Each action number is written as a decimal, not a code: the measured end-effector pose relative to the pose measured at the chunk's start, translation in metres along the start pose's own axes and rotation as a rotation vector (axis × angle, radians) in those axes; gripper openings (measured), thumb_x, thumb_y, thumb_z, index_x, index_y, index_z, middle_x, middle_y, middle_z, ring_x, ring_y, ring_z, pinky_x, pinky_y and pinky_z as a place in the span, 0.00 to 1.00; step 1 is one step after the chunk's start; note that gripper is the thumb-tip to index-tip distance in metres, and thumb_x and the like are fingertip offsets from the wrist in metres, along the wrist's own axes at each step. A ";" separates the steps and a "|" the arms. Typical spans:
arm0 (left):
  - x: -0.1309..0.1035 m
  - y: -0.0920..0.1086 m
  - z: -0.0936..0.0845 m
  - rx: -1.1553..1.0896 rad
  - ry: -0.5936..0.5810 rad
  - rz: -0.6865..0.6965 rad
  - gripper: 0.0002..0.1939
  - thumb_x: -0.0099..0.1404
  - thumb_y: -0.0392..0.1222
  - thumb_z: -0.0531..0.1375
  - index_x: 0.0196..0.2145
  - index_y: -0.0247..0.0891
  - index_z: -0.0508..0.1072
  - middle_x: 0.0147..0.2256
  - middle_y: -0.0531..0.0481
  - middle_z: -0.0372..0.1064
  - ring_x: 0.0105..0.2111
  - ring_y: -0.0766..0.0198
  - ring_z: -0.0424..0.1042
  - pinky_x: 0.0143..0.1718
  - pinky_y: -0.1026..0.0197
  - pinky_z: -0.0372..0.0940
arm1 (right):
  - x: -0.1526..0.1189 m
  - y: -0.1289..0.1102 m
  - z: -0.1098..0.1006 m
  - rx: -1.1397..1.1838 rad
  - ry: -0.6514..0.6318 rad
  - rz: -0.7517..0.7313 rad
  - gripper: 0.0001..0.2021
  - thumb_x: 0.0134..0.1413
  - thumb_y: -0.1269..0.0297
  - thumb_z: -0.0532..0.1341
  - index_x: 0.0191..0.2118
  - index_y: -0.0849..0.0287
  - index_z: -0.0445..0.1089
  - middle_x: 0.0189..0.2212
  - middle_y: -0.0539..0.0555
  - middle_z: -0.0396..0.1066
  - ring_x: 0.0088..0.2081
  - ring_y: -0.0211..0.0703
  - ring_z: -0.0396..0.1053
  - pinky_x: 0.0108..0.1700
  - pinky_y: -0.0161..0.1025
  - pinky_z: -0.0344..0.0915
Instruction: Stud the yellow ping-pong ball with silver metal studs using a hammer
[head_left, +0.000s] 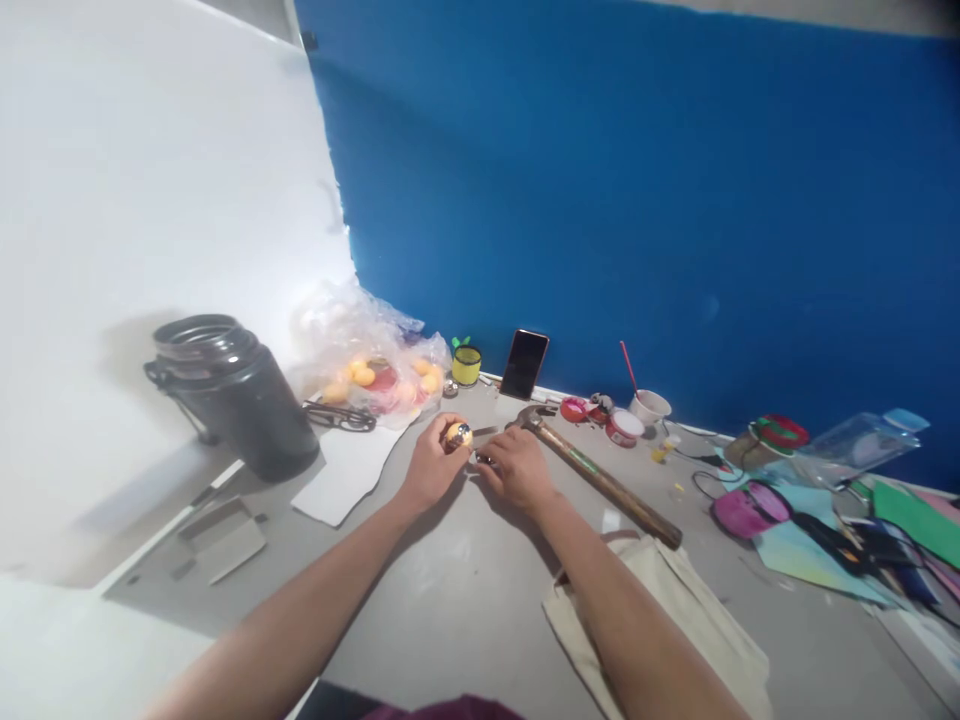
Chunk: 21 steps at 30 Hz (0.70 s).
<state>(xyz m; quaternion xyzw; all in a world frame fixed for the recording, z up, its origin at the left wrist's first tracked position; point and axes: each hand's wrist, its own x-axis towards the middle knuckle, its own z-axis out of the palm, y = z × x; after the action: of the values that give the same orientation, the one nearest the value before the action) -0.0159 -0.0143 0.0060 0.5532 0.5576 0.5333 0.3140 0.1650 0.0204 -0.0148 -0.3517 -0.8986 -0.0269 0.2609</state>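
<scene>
My left hand (436, 462) is closed around a small yellow ball (459, 435) with dark and shiny marks on it. Close beside it on the right, my right hand (517, 467) has its fingers bent together over a small dark, shiny object (486, 459), too small to make out. A thin grey strip shows between the two hands. Just right of my right hand lies a hammer (600, 480) with a wooden handle, its head toward the back. A cream cloth (675, 620) is under my right forearm.
A large dark flask (247, 400) stands at left, near white paper (349, 470) and a plastic bag (352, 330) with orange balls. Behind are a yellow pot (466, 366), a phone (524, 364) and a cup (649, 408). Bottle (862, 447) and pink pouch (750, 508) lie right.
</scene>
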 end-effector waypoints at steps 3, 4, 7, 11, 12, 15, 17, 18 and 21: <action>0.000 0.002 -0.001 -0.018 0.024 0.010 0.15 0.54 0.37 0.61 0.41 0.39 0.72 0.37 0.51 0.72 0.34 0.64 0.70 0.37 0.62 0.66 | -0.001 -0.002 0.001 -0.066 -0.044 0.025 0.07 0.63 0.60 0.64 0.41 0.57 0.77 0.37 0.58 0.76 0.42 0.53 0.63 0.44 0.46 0.57; 0.000 0.003 -0.001 -0.026 0.025 0.012 0.15 0.53 0.36 0.61 0.41 0.39 0.72 0.37 0.51 0.72 0.34 0.64 0.70 0.37 0.62 0.66 | -0.001 -0.002 0.002 -0.076 -0.051 0.031 0.07 0.63 0.61 0.64 0.41 0.57 0.76 0.37 0.58 0.75 0.42 0.53 0.63 0.44 0.46 0.56; -0.002 0.007 -0.001 -0.040 0.027 0.007 0.15 0.52 0.36 0.61 0.40 0.39 0.72 0.37 0.51 0.72 0.34 0.64 0.70 0.37 0.63 0.66 | -0.001 0.000 0.005 -0.068 -0.056 0.026 0.06 0.64 0.62 0.63 0.40 0.57 0.76 0.35 0.59 0.74 0.40 0.52 0.62 0.42 0.45 0.56; -0.004 0.018 -0.001 -0.107 0.015 -0.055 0.16 0.52 0.35 0.61 0.41 0.39 0.71 0.33 0.53 0.71 0.30 0.66 0.69 0.32 0.64 0.65 | -0.002 0.002 0.012 0.009 -0.033 0.012 0.06 0.64 0.66 0.63 0.35 0.57 0.76 0.32 0.57 0.73 0.38 0.50 0.62 0.40 0.43 0.55; -0.004 0.021 -0.002 -0.133 0.003 -0.081 0.17 0.52 0.35 0.61 0.42 0.39 0.71 0.32 0.54 0.71 0.28 0.67 0.68 0.31 0.65 0.65 | -0.002 0.003 0.014 0.036 -0.019 0.019 0.05 0.63 0.67 0.64 0.34 0.57 0.76 0.31 0.56 0.73 0.38 0.49 0.63 0.40 0.43 0.56; -0.001 0.031 -0.003 -0.172 -0.066 -0.110 0.17 0.52 0.34 0.60 0.42 0.39 0.70 0.29 0.56 0.68 0.24 0.68 0.66 0.28 0.65 0.63 | -0.003 0.006 0.019 0.123 0.026 0.055 0.04 0.59 0.69 0.67 0.32 0.57 0.75 0.30 0.55 0.73 0.37 0.48 0.64 0.40 0.41 0.57; 0.001 0.034 -0.004 -0.146 -0.115 -0.062 0.17 0.52 0.34 0.60 0.42 0.39 0.70 0.30 0.56 0.69 0.25 0.68 0.66 0.28 0.65 0.63 | -0.003 0.008 0.020 0.177 0.050 0.071 0.04 0.58 0.68 0.68 0.31 0.57 0.75 0.30 0.54 0.75 0.36 0.47 0.65 0.40 0.41 0.58; 0.002 0.034 -0.004 -0.123 -0.126 -0.027 0.17 0.52 0.34 0.60 0.42 0.39 0.71 0.32 0.55 0.69 0.27 0.68 0.66 0.29 0.65 0.63 | -0.003 0.009 0.020 0.204 0.061 0.076 0.05 0.59 0.68 0.68 0.31 0.57 0.76 0.31 0.53 0.76 0.36 0.47 0.65 0.41 0.41 0.58; 0.000 0.026 -0.006 -0.082 -0.110 0.038 0.16 0.53 0.35 0.61 0.41 0.39 0.70 0.35 0.54 0.70 0.31 0.67 0.68 0.32 0.65 0.65 | -0.003 0.009 0.019 0.261 0.101 0.108 0.05 0.61 0.68 0.67 0.32 0.56 0.76 0.32 0.53 0.78 0.36 0.46 0.66 0.42 0.41 0.59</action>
<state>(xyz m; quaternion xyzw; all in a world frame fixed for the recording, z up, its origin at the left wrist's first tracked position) -0.0144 -0.0202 0.0321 0.5788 0.5067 0.5303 0.3564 0.1644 0.0300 -0.0335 -0.3607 -0.8599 0.0867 0.3507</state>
